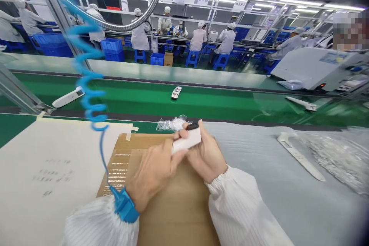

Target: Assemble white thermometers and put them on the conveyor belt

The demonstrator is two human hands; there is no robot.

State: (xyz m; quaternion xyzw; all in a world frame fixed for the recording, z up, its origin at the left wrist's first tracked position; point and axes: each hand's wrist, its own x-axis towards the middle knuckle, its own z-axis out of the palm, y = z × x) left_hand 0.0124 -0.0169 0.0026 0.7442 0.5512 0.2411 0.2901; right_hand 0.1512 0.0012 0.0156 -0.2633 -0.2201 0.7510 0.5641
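My hands hold a white plastic device casing [187, 140] with a dark tip at its far end. My left hand [152, 173] grips one end and my right hand [206, 153] supports the other, both above a flattened cardboard sheet [178, 207]. A blue wrist strap [125, 205] circles my left wrist, and its coiled blue cord [89, 65] rises toward the upper left. A crumpled clear plastic bag [171, 124] lies just beyond my hands. To my right, a long white plastic part [300, 157] rests on a grey foam sheet [259, 200].
A printed white sheet [43, 173] lies at the left. Beyond it runs a green conveyor belt [144, 100] carrying several white parts, such as one [176, 92] mid-belt. A white machine [314, 69] stands at the right. Co-workers in white sit at benches farther back, among blue crates.
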